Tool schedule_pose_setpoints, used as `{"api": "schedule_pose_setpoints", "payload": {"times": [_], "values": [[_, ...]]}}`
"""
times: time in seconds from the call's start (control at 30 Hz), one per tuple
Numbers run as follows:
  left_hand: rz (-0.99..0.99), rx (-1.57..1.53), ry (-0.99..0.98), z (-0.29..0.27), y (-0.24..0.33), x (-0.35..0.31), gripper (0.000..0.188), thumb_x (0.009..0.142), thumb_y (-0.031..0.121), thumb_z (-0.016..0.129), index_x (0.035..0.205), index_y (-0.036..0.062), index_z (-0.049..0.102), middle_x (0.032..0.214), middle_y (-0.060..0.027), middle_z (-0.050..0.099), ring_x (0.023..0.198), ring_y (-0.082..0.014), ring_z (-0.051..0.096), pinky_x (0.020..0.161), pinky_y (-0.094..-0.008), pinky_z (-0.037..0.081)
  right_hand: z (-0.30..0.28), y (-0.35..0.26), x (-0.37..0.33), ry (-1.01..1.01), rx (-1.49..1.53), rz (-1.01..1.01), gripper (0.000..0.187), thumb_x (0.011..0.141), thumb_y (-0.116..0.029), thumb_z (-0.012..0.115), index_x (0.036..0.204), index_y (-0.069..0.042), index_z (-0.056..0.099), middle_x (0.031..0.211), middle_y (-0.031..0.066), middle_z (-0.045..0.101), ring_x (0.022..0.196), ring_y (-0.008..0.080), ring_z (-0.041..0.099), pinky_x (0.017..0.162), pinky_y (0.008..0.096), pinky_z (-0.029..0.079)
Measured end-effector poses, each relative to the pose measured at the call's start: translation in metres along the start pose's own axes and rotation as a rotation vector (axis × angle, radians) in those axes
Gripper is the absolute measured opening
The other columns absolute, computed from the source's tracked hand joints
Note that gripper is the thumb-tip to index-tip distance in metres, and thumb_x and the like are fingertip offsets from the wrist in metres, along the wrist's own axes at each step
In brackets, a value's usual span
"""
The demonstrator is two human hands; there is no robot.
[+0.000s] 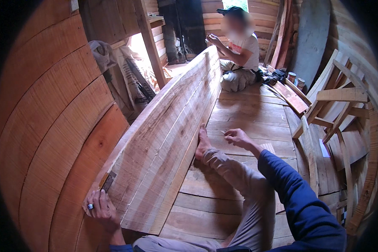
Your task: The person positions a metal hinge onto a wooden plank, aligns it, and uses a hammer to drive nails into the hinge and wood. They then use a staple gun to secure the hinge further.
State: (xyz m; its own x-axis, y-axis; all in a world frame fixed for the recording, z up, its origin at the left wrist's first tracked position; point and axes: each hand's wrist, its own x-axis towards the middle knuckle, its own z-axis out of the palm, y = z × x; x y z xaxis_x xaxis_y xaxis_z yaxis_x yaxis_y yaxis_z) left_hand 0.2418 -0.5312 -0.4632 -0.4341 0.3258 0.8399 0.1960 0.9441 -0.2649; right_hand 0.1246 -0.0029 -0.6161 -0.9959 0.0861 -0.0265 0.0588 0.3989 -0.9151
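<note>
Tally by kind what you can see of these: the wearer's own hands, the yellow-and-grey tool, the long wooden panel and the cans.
Left hand and right hand: 2
Yellow-and-grey tool: 1
Long wooden panel: 1
Cans: 2
Total: 6

L hand is low at far L, back of hand up, fingers bent & pointing fwd, w/ wrist & only a bit of L sleeve showing at the bottom edge. R arm, in a dk blue sleeve, reaches fwd & inward from lower R, elbow bent, R hand well fwd of the L, knuckles up, fingers curled, thumb & index in a pinch. One leg is bent at the knee, bare foot fwd w/ toes pointing away.
</note>
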Motion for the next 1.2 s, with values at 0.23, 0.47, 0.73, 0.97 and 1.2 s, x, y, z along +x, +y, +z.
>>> {"api": "schedule_pose_setpoints", "payload": {"times": [0.23, 0.47, 0.73, 0.97, 1.2], "values": [[-0.027, -0.021, 0.004, 0.007, -0.001, -0.002, 0.011, 0.080, -0.001, 0.063, 0.092, -0.0010, 0.064, 0.094, -0.0138, 0.063, 0.096, -0.0323, 0.060, 0.083, -0.0450, 0.046, -0.046, -0.041, 0.018, 0.059, -0.051, -0.096, 0.031, 0.086, -0.025, 0.063, 0.104, 0.000, 0.066, 0.082, 0.0078, 0.067, 0.070, 0.0134, 0.064, 0.060, 0.0280, 0.051], [0.055, -0.023, 0.054, 0.013, -0.013, -0.014, 0.013, 0.082, -0.001, 0.059, 0.093, -0.0042, 0.063, 0.094, -0.0160, 0.062, 0.096, -0.0336, 0.059, 0.087, -0.0469, 0.047, -0.061, -0.061, 0.030, 0.033, 0.014, -0.196, 0.025, 0.089, -0.024, 0.063, 0.104, -0.004, 0.066, 0.082, 0.0044, 0.068, 0.068, 0.0109, 0.065, 0.057, 0.0253, 0.052], [-0.045, -0.116, 0.040, 0.014, -0.009, -0.017, 0.014, 0.081, 0.000, 0.061, 0.094, -0.0041, 0.062, 0.095, -0.0152, 0.061, 0.098, -0.0330, 0.057, 0.089, -0.0456, 0.045, -0.059, -0.104, 0.015, 0.046, -0.072, -0.156, 0.026, 0.089, -0.024, 0.063, 0.105, -0.003, 0.065, 0.086, 0.0044, 0.068, 0.073, 0.0110, 0.066, 0.060, 0.0246, 0.050], [0.014, -0.035, 0.096, 0.021, -0.013, -0.018, 0.016, 0.081, -0.001, 0.061, 0.096, -0.0035, 0.063, 0.096, -0.0149, 0.061, 0.099, -0.0327, 0.057, 0.092, -0.0463, 0.044, -0.062, -0.127, 0.010, 0.045, -0.123, -0.168, 0.027, 0.089, -0.023, 0.062, 0.107, -0.003, 0.064, 0.089, 0.0045, 0.068, 0.075, 0.0121, 0.066, 0.061, 0.0250, 0.050], [-0.012, -0.109, 0.068, 0.011, -0.010, -0.012, 0.015, 0.083, -0.001, 0.058, 0.097, -0.0022, 0.063, 0.098, -0.0138, 0.062, 0.100, -0.0309, 0.058, 0.093, -0.0467, 0.043, -0.055, -0.132, 0.013, 0.037, -0.131, -0.196, 0.026, 0.089, -0.021, 0.062, 0.105, -0.002, 0.065, 0.087, 0.0052, 0.068, 0.072, 0.0117, 0.066, 0.059, 0.0252, 0.051]]}}
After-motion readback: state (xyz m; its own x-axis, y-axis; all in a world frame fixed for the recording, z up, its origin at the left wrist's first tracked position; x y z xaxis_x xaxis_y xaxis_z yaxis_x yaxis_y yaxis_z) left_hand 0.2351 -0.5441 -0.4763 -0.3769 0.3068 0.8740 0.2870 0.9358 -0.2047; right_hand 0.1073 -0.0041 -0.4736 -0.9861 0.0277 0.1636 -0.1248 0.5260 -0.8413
